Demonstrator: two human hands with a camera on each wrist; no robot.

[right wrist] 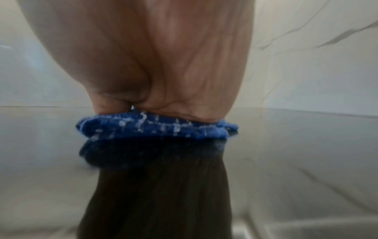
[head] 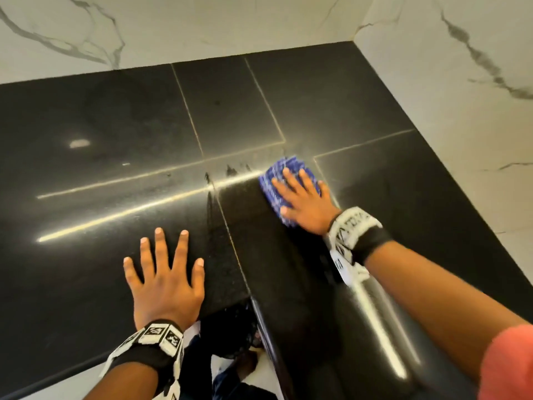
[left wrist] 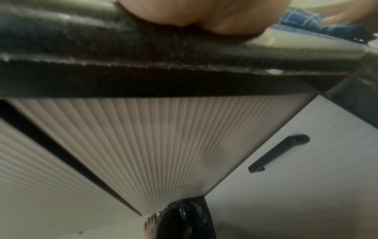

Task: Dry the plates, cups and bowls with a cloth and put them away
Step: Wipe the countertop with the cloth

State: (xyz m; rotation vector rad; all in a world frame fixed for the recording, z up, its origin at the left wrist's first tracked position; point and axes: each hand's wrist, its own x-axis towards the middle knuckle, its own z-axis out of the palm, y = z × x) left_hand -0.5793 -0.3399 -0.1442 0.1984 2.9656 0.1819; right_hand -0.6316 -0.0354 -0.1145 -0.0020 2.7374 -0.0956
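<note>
cloth (head: 277,183) on countertop (head: 115,116) | right hand (head: 305,200) atop | left hand (head: 167,287) nearer, left

Surface: black polished stone countertop (head: 86,116), pale seams, corner layout.
On it: folded blue checked cloth (head: 274,189); left hand (head: 164,284) flat; right hand (head: 305,203) atop cloth.

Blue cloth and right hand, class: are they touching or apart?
Touching. In the head view the right hand lies flat on the blue cloth; the right wrist view shows the palm pressed onto it, no gap, against the counter.
</note>
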